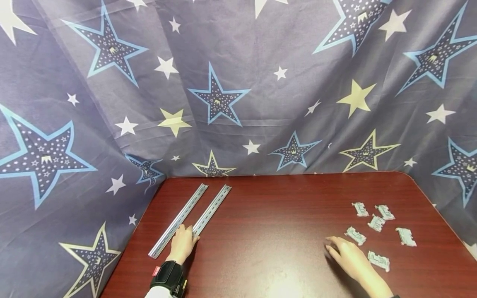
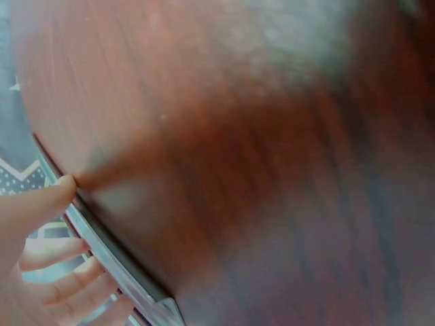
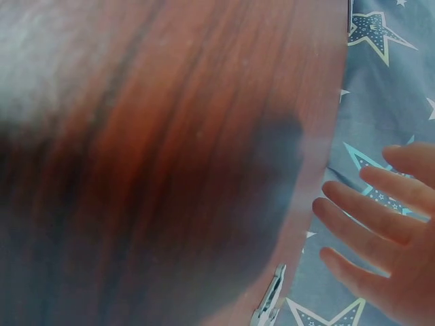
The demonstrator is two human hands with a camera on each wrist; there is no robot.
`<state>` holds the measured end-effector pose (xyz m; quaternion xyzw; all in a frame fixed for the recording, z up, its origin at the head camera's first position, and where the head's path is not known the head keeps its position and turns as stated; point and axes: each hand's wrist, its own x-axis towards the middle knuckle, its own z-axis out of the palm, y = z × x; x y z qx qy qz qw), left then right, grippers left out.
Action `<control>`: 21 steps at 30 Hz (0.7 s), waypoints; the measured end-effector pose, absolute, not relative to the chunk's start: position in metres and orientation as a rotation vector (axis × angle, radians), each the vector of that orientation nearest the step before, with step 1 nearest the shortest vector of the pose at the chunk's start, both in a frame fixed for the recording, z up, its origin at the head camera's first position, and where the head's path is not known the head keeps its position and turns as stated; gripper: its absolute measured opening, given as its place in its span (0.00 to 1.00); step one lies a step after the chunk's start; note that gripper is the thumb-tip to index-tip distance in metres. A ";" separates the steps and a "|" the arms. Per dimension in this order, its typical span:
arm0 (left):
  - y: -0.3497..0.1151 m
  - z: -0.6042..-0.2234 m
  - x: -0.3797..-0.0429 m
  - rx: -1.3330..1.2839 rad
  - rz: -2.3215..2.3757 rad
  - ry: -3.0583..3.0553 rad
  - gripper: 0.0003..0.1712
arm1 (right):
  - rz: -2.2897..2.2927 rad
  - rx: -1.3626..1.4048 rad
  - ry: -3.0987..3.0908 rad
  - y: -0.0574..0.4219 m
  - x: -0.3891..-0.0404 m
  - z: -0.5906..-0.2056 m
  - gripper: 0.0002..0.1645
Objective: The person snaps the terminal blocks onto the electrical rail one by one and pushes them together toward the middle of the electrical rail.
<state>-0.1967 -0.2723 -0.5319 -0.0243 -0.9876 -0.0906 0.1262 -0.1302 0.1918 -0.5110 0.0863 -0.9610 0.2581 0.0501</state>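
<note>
My left hand (image 1: 182, 245) grips the near end of the right-hand slotted metal DIN rail (image 1: 213, 209). In the left wrist view the thumb (image 2: 47, 200) lies along one edge of this rail (image 2: 112, 255) and the fingers are on the other side. A second, longer-looking DIN rail (image 1: 179, 219) lies beside it on the left, roughly parallel. My right hand (image 1: 349, 257) hovers low over the table with nothing in it, its fingers loosely extended in the right wrist view. Closest to it are pale plastic pieces with notched outlines, like terminal blocks (image 1: 355, 236).
Several more of these pieces lie scattered at the right, among them one (image 1: 406, 236) toward the right edge and one (image 1: 378, 260) beside the right hand. The dark red wood-grain table (image 1: 275, 215) meets a star-patterned cloth (image 1: 238, 136) at the back and sides.
</note>
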 end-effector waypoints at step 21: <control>-0.262 -0.534 -0.201 -0.300 -0.344 -2.847 0.16 | 0.803 0.284 -2.945 0.190 -0.131 -0.511 0.12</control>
